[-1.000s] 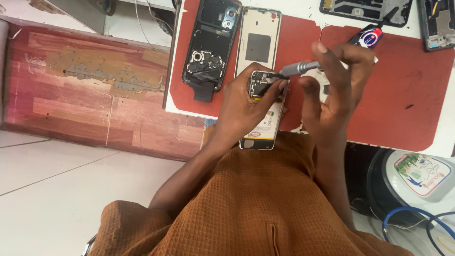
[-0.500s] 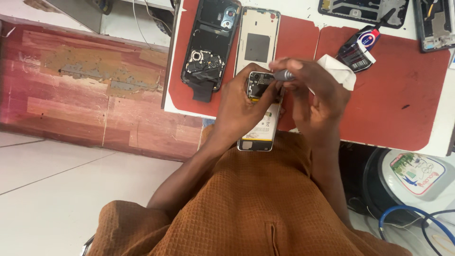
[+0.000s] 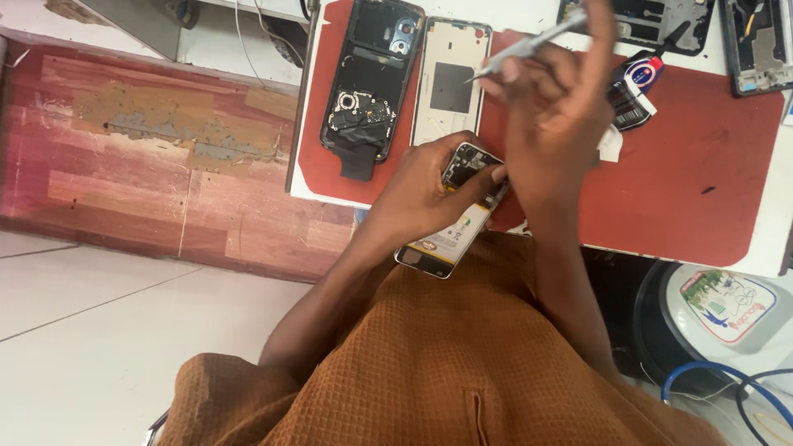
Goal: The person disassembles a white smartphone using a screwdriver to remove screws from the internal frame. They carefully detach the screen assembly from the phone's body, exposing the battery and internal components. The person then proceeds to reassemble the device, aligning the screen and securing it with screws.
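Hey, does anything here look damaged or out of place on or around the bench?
The wooden panel left of the red mat is worn, its finish peeling in grey patches. On the mat, an opened phone and a bare frame lie apart, and the left hand holds another opened phone.

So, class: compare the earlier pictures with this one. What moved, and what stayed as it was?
The right hand lifted the grey screwdriver off the opened phone, up and away over the red mat. The left hand kept gripping that phone; the other phone parts on the mat stayed put.
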